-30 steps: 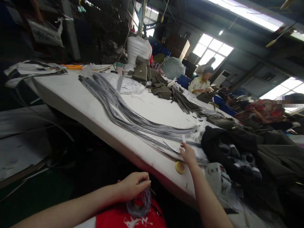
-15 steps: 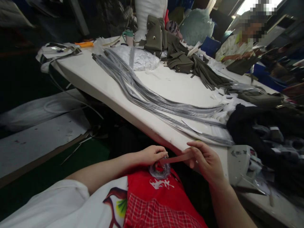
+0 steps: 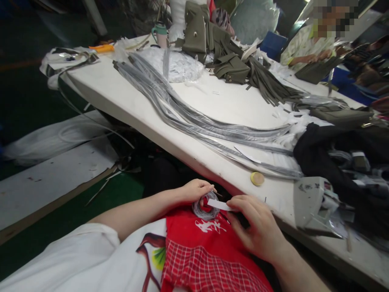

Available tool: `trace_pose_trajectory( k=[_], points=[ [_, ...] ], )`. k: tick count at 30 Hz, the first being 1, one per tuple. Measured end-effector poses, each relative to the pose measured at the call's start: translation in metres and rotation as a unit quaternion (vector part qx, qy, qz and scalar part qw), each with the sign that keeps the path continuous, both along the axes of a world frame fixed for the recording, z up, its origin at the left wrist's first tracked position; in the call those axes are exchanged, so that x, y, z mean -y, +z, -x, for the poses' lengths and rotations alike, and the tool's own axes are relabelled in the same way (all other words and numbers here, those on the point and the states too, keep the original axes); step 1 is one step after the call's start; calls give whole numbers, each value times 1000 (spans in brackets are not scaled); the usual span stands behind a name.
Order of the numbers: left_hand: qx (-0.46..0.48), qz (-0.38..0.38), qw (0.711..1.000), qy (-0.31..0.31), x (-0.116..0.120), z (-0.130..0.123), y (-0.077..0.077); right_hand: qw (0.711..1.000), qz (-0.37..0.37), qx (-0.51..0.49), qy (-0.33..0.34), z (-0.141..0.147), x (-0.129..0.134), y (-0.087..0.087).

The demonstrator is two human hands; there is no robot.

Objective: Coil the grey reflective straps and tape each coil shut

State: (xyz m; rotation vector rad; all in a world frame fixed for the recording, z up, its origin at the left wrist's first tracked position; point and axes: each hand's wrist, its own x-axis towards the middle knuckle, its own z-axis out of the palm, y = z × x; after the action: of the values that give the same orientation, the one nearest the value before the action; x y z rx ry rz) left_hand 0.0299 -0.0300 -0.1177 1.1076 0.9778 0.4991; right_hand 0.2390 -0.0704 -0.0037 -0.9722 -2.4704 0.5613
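Observation:
My left hand (image 3: 197,190) is closed on a rolled coil of grey, plastic-wrapped strap (image 3: 209,215), held just above the red apron at my lap. My right hand (image 3: 255,227) pinches one end of a short white strip (image 3: 218,204) between thumb and fingers. The strip's free end reaches across the opening of the coil; whether it touches the coil I cannot tell. Along the white table (image 3: 127,101) in front of me lie long grey plastic-wrapped straps (image 3: 212,132).
A tape dispenser (image 3: 310,202) and a small round yellow-rimmed object (image 3: 257,179) sit near the table edge at right. Black cloth with several coils (image 3: 343,158) lies beyond. Olive bags (image 3: 196,32) and a cup (image 3: 160,35) stand farther back. A person (image 3: 306,52) works across the table.
My right hand has come down and closer to the coil. The strip, seen stretched and reddish between the hands before, now looks white and shorter. The round yellow-rimmed object has come into view.

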Motion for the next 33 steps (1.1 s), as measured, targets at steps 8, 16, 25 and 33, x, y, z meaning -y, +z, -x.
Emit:
trace_pose_trajectory(
  k=[8,16,25,33],
  points=[
    [2,11,1000,10,1,0,-1,993,-75,37,80,10,-1,-10],
    [-27,-4,1000,2,1,0,1,989,-83,11,120,14,5,-7],
    [-34,-6,999,-10,1,-2,4,986,-42,-72,144,20,2,-6],
    [-21,1,1000,-4,3,-2,3,987,-59,4,146,23,-3,-27]
  ],
)
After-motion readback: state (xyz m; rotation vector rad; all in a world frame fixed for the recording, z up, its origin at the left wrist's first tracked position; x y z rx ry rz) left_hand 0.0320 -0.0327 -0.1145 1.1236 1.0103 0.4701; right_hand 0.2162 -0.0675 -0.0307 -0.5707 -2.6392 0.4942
